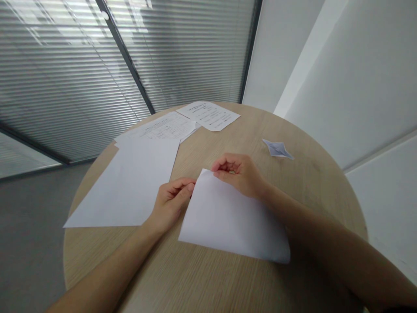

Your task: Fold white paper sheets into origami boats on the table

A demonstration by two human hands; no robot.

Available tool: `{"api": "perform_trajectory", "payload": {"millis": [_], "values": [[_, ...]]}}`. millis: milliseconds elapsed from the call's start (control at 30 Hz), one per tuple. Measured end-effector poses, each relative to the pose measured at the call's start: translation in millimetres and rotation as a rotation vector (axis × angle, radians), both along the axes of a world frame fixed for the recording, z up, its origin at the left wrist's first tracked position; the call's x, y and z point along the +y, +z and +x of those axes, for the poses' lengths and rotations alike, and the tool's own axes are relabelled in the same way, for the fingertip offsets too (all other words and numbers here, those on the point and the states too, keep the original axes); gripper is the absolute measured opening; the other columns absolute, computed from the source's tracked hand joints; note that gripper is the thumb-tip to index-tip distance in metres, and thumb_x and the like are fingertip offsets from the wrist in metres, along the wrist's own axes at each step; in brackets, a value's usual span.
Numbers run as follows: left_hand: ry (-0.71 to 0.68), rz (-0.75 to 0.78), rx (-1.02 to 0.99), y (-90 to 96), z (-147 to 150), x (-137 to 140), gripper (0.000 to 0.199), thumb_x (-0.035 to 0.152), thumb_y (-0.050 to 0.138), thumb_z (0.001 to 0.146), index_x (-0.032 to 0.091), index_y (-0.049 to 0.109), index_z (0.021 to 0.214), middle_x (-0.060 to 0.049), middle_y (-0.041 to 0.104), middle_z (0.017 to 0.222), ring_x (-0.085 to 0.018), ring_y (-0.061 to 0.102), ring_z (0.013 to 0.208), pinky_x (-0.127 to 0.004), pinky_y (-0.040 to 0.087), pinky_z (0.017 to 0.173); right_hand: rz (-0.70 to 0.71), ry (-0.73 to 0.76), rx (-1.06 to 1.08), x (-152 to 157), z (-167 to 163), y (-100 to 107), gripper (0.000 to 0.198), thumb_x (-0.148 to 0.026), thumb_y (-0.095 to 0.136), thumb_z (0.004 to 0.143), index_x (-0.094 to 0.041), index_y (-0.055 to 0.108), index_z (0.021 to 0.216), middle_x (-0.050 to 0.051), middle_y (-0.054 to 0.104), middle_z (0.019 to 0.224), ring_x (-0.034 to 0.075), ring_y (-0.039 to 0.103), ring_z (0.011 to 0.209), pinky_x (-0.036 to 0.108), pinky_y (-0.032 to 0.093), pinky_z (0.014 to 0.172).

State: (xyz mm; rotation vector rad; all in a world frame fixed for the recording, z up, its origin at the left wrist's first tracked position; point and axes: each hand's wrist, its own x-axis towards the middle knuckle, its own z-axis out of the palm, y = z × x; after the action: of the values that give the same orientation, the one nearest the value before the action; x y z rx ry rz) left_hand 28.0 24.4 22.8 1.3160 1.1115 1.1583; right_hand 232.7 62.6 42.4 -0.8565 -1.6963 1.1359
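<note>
A blank white sheet of paper (228,217) lies in front of me, its right side bent round in a soft curve as if doubled over. My right hand (239,174) pinches the far edge of this sheet between thumb and fingers. At the sheet's upper left edge, my left hand (176,198) is closed, thumb against the fingers, gripping the paper's border. The right forearm passes over the sheet's right part and hides some of it. Beyond the right hand sits a small folded paper boat (278,149).
A larger blank white sheet (130,182) lies on the round wooden table (312,191) to the left, partly over printed sheets (163,127). Another printed page (210,115) is at the far edge. Blinds (192,52) and a white wall (368,69) stand behind the table.
</note>
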Motion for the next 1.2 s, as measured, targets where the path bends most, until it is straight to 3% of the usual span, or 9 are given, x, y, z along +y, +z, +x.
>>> {"api": "perform_trajectory", "payload": {"millis": [300, 500, 733, 933, 1200], "values": [[0.052, 0.103, 0.084, 2.3, 3, -3, 0.011, 0.029, 0.069, 0.076, 0.019, 0.074, 0.078, -0.001, 0.071, 0.067, -0.012, 0.059, 0.055, -0.021, 0.045, 0.050, 0.023, 0.014, -0.001, 1, -2, -4, 0.003, -0.018, 0.061, 0.074, -0.017, 0.063, 0.076, -0.003, 0.060, 0.063, 0.009, 0.052, 0.055, 0.021, 0.040, 0.051], [0.120, 0.147, 0.135, -0.8, 3, -2, 0.016, 0.030, 0.074, 0.074, 0.019, 0.077, 0.085, -0.003, 0.076, 0.075, -0.014, 0.065, 0.062, -0.022, 0.050, 0.056, -0.007, 0.025, -0.002, -1, -3, -2, 0.003, -0.018, 0.061, 0.074, -0.017, 0.063, 0.076, -0.003, 0.060, 0.064, 0.009, 0.053, 0.057, 0.022, 0.041, 0.052], [0.192, 0.162, 0.223, 0.1, 4, -3, 0.013, 0.032, 0.075, 0.071, 0.019, 0.077, 0.073, -0.001, 0.070, 0.061, -0.011, 0.056, 0.049, -0.020, 0.043, 0.046, 0.007, 0.009, -0.094, -7, -8, 0, 0.005, -0.015, 0.060, 0.076, -0.017, 0.064, 0.077, -0.003, 0.062, 0.066, 0.009, 0.054, 0.059, 0.022, 0.041, 0.054], [0.209, 0.139, 0.192, 4.6, 5, -6, 0.014, 0.031, 0.075, 0.070, 0.018, 0.076, 0.074, -0.001, 0.070, 0.062, -0.011, 0.056, 0.051, -0.021, 0.044, 0.048, 0.022, -0.026, -0.178, -13, -12, 5, 0.004, -0.017, 0.061, 0.078, -0.017, 0.063, 0.075, -0.003, 0.062, 0.065, 0.009, 0.054, 0.059, 0.022, 0.041, 0.054], [0.229, 0.118, 0.114, 6.1, 4, -6, 0.011, 0.027, 0.076, 0.065, 0.019, 0.075, 0.072, 0.000, 0.071, 0.063, -0.011, 0.058, 0.053, -0.021, 0.045, 0.049, 0.143, -0.145, -0.348, -21, -15, 10, 0.004, -0.017, 0.063, 0.079, -0.019, 0.060, 0.079, -0.001, 0.066, 0.077, 0.013, 0.059, 0.069, 0.026, 0.044, 0.066]]}}
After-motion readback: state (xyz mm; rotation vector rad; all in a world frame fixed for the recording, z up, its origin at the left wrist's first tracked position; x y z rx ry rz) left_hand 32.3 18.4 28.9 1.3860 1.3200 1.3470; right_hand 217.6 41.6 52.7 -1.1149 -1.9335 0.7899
